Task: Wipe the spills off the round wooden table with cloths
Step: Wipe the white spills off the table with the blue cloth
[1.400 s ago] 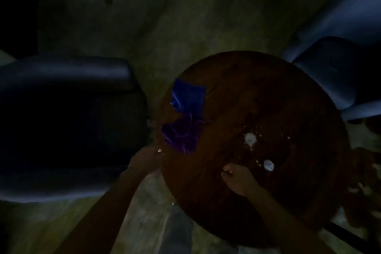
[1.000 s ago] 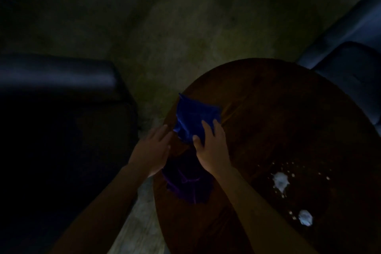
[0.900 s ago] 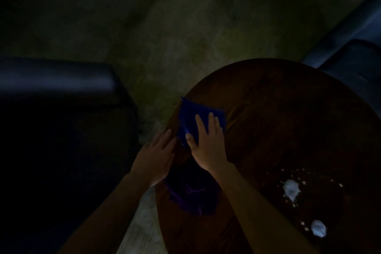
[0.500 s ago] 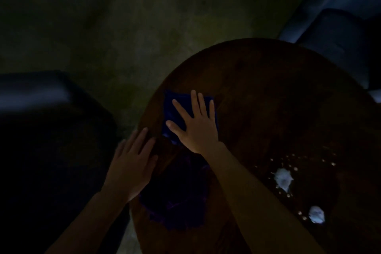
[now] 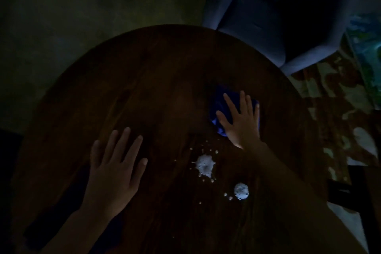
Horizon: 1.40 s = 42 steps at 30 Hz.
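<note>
1. Surface (image 5: 144, 93): round, dark wood, dimly lit; its far rim sits close to an armchair.
2. Right hand (image 5: 242, 123): flat, palm down, fingers spread, pressing on a blue cloth (image 5: 218, 107). It grips nothing; the cloth lies pinned beneath the palm and shows past the thumb and fingertips.
3. Blue cloth: right of centre on the surface, just beyond the spills.
4. Left hand (image 5: 115, 173): flat, fingers spread and loose, over the near-left part of the surface, holding nothing. Whether it touches the wood cannot be told.
5. Large spill (image 5: 204, 165): white, splattered, between the two hands, near the right wrist.
6. Small spill (image 5: 241, 191): white, rounder, nearer the onlooker, beside the right forearm.
7. Droplets (image 5: 206, 147): scattered around both spills.
8. Armchair (image 5: 268, 16): blue, at far right.
9. Rug (image 5: 334, 121): patterned, on the floor to the right.
</note>
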Available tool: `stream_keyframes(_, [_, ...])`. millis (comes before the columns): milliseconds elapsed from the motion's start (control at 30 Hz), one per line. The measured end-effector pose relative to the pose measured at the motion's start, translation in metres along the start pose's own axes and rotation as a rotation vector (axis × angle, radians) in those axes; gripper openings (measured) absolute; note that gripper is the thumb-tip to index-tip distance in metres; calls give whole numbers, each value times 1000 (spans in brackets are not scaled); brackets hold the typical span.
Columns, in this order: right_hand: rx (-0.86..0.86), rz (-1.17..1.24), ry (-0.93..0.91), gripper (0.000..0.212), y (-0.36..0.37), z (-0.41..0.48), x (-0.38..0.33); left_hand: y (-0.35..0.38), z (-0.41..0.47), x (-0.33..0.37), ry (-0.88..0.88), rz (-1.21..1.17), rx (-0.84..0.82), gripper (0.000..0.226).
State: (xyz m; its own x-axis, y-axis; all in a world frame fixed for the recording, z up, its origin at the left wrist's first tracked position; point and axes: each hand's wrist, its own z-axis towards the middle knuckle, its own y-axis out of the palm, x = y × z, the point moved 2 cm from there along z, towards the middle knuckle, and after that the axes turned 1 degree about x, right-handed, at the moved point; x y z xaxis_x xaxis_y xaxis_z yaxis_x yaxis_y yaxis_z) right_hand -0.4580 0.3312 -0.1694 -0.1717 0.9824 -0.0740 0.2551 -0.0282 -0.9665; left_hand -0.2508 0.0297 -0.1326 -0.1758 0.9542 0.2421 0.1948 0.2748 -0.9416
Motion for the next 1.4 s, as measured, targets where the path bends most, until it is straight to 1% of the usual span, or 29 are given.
stream_keyframes(133, [6,4,143,74,1,-31,92,26,-15,32,-8,84,-12,66])
stream_keyframes(267, [-27,2,147,72,16,-106,146,51,-39,47,-59,91,-25,69])
stream_keyframes(367, [-85,-29,169,72,36,-184,164,71,-64,56,-107,97,-54,72])
stream_keyframes(433, [-129,-19,172,71,52,-241,162,79,-76,61,-132,89,-69,72])
stream_keyframes(500, [-103,-21,117,70,66,-292,151,82,-81,64,-160,85,-70,72])
stream_keyframes(567, [-86,-21,91,70,71,-319,141,83,-83,64,-183,101,-80,72])
stream_keyframes(633, [-115,-3,105,70,68,-313,137,83,-82,64,-180,119,-80,71])
stream_keyframes(700, [-124,3,131,70,58,-281,142,84,-79,67,-163,131,-87,69])
stream_keyframes(800, [-59,38,212,67,36,-194,157,84,-76,70,-196,159,-102,68])
stream_keyframes(867, [3,66,224,65,21,-124,164,87,-76,66,-232,194,-119,69])
stream_keyframes(933, [30,101,238,65,11,-66,166,89,-76,62,-263,222,-127,70])
stream_keyframes(967, [28,113,251,66,9,-50,165,90,-77,61,-261,221,-128,70])
stream_keyframes(1033, [36,119,242,67,11,-49,161,91,-78,62,-252,193,-137,70])
stream_keyframes(1133, [51,76,121,65,25,-119,147,87,-80,65,-261,175,-123,70])
stream_keyframes(1200, [-27,14,74,66,45,-197,132,85,-81,66,-251,160,-116,70])
stream_keyframes(1300, [-149,-7,61,69,77,-310,104,84,-81,70,-243,164,-104,69])
stream_keyframes(1333, [-176,-21,60,70,82,-332,97,84,-82,70,-245,163,-97,69])
stream_keyframes(1400, [-222,-2,86,71,85,-340,89,84,-82,71,-246,150,-79,68])
